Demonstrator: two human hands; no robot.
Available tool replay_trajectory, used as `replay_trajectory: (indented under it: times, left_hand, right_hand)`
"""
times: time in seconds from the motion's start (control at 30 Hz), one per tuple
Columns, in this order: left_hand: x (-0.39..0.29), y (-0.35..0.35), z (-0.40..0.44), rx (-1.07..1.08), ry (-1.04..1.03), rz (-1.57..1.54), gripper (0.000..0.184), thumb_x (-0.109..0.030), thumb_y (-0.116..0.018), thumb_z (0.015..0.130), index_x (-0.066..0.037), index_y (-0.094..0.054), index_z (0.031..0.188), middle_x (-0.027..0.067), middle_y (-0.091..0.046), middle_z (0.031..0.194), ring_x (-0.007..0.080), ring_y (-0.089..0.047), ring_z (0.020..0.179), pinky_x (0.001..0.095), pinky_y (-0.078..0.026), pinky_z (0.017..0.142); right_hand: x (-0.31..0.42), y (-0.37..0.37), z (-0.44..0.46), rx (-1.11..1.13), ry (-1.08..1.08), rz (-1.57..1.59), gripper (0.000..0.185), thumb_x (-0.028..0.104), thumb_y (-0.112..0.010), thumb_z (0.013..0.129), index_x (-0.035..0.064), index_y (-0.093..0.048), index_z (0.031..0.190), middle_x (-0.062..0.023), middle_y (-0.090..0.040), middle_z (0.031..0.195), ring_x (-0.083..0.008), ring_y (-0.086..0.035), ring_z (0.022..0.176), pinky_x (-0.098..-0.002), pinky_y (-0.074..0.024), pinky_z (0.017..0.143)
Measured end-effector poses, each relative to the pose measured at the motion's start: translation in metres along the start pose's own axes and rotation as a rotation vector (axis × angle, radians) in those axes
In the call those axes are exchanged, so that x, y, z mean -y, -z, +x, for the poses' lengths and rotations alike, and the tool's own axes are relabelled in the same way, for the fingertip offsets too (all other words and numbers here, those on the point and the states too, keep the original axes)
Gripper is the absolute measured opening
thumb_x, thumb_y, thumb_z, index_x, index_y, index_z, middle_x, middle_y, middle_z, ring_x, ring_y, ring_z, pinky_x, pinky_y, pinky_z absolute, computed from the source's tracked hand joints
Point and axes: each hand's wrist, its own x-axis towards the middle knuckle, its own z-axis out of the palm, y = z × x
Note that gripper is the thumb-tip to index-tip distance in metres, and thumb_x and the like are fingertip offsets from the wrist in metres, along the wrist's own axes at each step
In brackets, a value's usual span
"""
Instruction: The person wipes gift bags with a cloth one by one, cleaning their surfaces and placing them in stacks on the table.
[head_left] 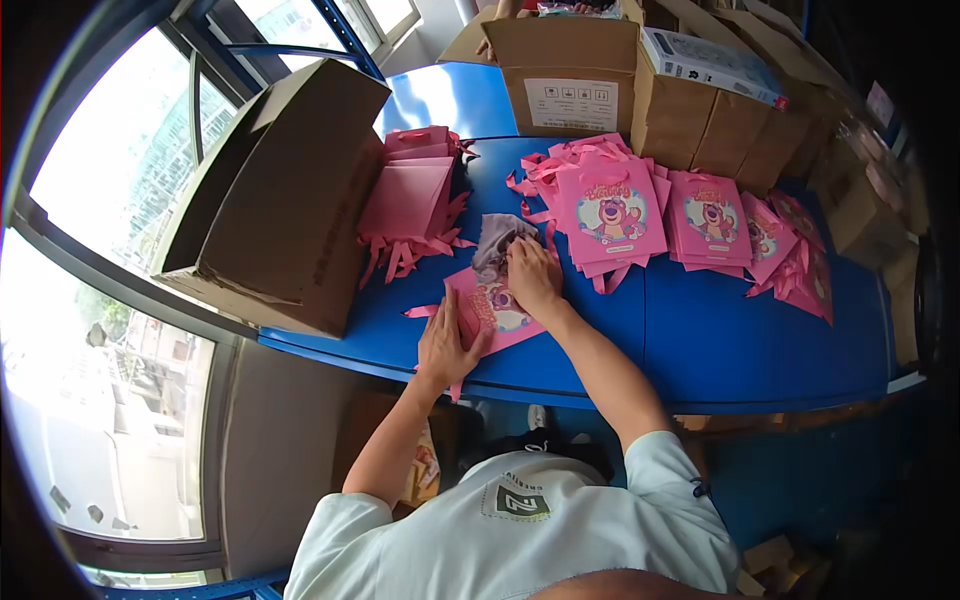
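On the blue table (600, 340) a pink gift bag (525, 330) with a printed bear lies flat in front of me. My left hand (447, 338) rests on the bag's left part, its fingers stretched out and pressed down. My right hand (533, 275) has its fingers bent round a crumpled grey-purple cloth (497, 245) over the bag's upper edge. Behind the cloth, to the right, stands a stack of pink bear bags (612, 205). More plain-backed pink bags (405, 195) with ribbon handles lie to the left.
A large cardboard box (285, 190) stands at the left. At the back is an open carton (570, 75) with another person's hand (487, 48) at its edge. Further bear bags (710, 215) lie at the right. A flat printed box (710, 62) sits on cartons.
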Motion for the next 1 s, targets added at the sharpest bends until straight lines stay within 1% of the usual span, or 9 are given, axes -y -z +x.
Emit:
replay_trajectory:
  times: [0.1,0.3,0.43,0.6,0.63,0.77,0.8,0.93,1.0]
  left_hand:
    - [0.016,0.003,-0.004,0.068,-0.120,-0.076,0.113,-0.050,-0.079,0.089,0.007,-0.019,0.166,0.0286,-0.056,0.151,0.0432,-0.061,0.132,0.0448,-0.052,0.107]
    - [0.033,0.004,-0.003,0.166,-0.109,-0.160,0.117,-0.053,-0.083,0.084,0.003,-0.022,0.167,0.0270,-0.058,0.149,0.0414,-0.062,0.130,0.0452,-0.050,0.108]
    - [0.038,-0.012,-0.008,0.036,-0.211,-0.054,0.118,-0.049,-0.088,0.081,0.002,-0.024,0.166,0.0256,-0.057,0.149,0.0407,-0.061,0.129,0.0462,-0.048,0.110]
    - [0.035,-0.017,-0.017,-0.171,-0.249,-0.125,0.118,-0.049,-0.089,0.078,0.001,-0.027,0.166,0.0245,-0.055,0.152,0.0406,-0.062,0.128,0.0466,-0.047,0.112]
    - [0.035,-0.019,-0.019,-0.181,-0.235,-0.131,0.118,-0.049,-0.089,0.078,0.001,-0.027,0.166,0.0245,-0.055,0.152,0.0406,-0.062,0.128,0.0466,-0.047,0.112]
    - [0.039,-0.016,-0.012,-0.246,-0.347,0.008,0.121,-0.054,-0.088,0.076,0.001,-0.028,0.165,0.0237,-0.054,0.152,0.0398,-0.062,0.128,0.0468,-0.046,0.112]
    - [0.037,-0.015,-0.012,-0.252,-0.346,0.002,0.121,-0.054,-0.088,0.076,0.001,-0.028,0.165,0.0237,-0.054,0.152,0.0398,-0.062,0.128,0.0468,-0.046,0.112]
    - [0.029,-0.008,-0.014,-0.047,-0.196,-0.017,0.122,-0.057,-0.089,0.074,0.000,-0.029,0.164,0.0230,-0.053,0.154,0.0410,-0.060,0.131,0.0486,-0.047,0.113]
    - [0.026,-0.011,-0.017,-0.045,-0.184,-0.016,0.122,-0.057,-0.089,0.074,0.000,-0.030,0.164,0.0229,-0.053,0.153,0.0405,-0.060,0.131,0.0484,-0.047,0.113]
  right_hand:
    - [0.006,-0.001,-0.003,-0.133,0.087,-0.210,0.026,0.017,-0.060,0.097,0.0017,-0.065,0.117,-0.0201,-0.071,0.127,-0.0385,-0.064,0.126,-0.0435,-0.0458,0.114]
    - [0.044,-0.008,-0.014,-0.023,0.225,0.110,0.033,0.020,-0.060,0.097,-0.0017,-0.065,0.122,-0.0202,-0.070,0.134,-0.0362,-0.058,0.136,-0.0451,-0.0381,0.122]
    - [0.062,-0.013,-0.021,0.035,0.386,0.211,0.035,0.021,-0.063,0.093,0.0031,-0.067,0.122,-0.0151,-0.072,0.130,-0.0353,-0.067,0.122,-0.0438,-0.0489,0.111]
    - [0.069,0.044,-0.035,0.302,0.323,0.376,0.037,0.021,-0.069,0.091,0.0079,-0.074,0.125,-0.0109,-0.077,0.124,-0.0321,-0.073,0.109,-0.0417,-0.0589,0.095]
    - [0.068,0.044,-0.041,0.315,0.334,0.374,0.037,0.021,-0.069,0.091,0.0079,-0.074,0.125,-0.0109,-0.077,0.124,-0.0321,-0.073,0.109,-0.0417,-0.0589,0.095]
    - [0.063,0.046,-0.056,0.369,0.417,0.576,0.025,0.023,-0.075,0.090,0.0076,-0.081,0.108,-0.0098,-0.082,0.101,-0.0292,-0.076,0.081,-0.0365,-0.0607,0.072]
    - [0.061,0.050,-0.056,0.373,0.421,0.569,0.025,0.023,-0.075,0.090,0.0076,-0.081,0.108,-0.0098,-0.082,0.101,-0.0292,-0.076,0.081,-0.0365,-0.0607,0.072]
    - [0.050,0.064,-0.059,0.320,0.238,0.783,0.021,0.024,-0.078,0.090,0.0034,-0.082,0.090,-0.0091,-0.080,0.083,-0.0261,-0.072,0.066,-0.0335,-0.0573,0.064]
    - [0.041,0.059,-0.054,0.225,0.246,0.845,0.021,0.023,-0.080,0.090,0.0024,-0.081,0.090,-0.0095,-0.078,0.078,-0.0255,-0.068,0.059,-0.0329,-0.0545,0.058]
